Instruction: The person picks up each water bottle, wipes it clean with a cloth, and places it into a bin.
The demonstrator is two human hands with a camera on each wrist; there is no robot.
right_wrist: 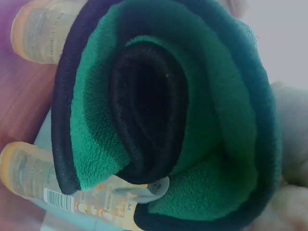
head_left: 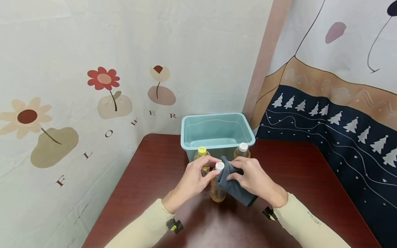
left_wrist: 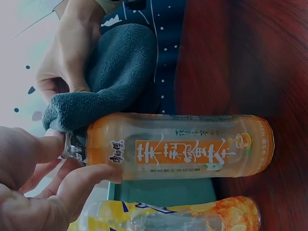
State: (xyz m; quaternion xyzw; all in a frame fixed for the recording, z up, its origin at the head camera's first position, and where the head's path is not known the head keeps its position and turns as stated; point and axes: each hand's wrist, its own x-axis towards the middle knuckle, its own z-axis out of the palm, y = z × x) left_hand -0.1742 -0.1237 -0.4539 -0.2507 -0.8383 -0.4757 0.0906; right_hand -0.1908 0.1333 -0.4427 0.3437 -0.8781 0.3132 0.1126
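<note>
A bottle [head_left: 218, 194] with an orange label and a white cap [head_left: 220, 166] stands upright on the table. My left hand [head_left: 193, 175] grips it at the neck, thumb and fingers around the part just under the cap. A dark grey-blue towel [head_left: 235, 187] is bunched in my right hand [head_left: 255, 177], which pinches it beside the bottle's neck. In the left wrist view, the towel [left_wrist: 115, 72] drapes against the bottle's upper side. Seen from the right wrist, the towel [right_wrist: 216, 120] is curled into a loose roll, hiding most of that hand's fingers.
Behind my hands are a yellow-capped bottle [head_left: 202, 151] and a second white-capped bottle [head_left: 243, 148]. A light blue plastic bin [head_left: 183, 137] sits beyond them at the back of the red-brown table [head_left: 149, 172]. Printed fabric [head_left: 217, 51] hangs behind the table and along its sides.
</note>
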